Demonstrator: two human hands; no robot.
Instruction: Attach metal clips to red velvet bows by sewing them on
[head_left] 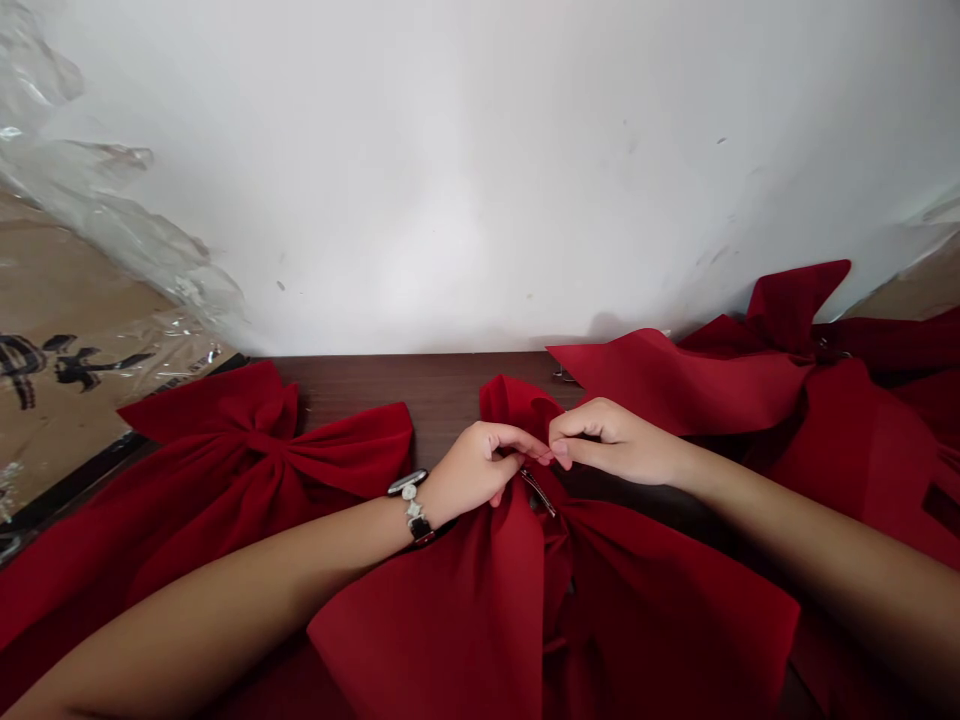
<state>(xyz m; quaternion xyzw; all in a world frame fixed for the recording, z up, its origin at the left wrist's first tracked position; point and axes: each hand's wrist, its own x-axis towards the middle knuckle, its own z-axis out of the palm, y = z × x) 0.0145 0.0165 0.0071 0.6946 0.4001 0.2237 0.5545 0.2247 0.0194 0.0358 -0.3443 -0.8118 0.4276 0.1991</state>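
Note:
A large red fabric bow (570,590) lies on the dark wooden table (420,385) right in front of me. My left hand (480,462), with a watch on its wrist, is curled and pinches the bow's gathered middle. My right hand (611,440) meets it fingertip to fingertip, also pinching the red fabric at that spot. A thin metal hair clip (538,492) sits on the bow just below my fingers. What lies under my fingertips is hidden.
A finished red bow (247,450) lies at the left and several more red bows (787,380) are piled at the right. A white wall (487,170) rises behind the table. Crinkled clear plastic (112,220) and brown cardboard (67,350) stand at the far left.

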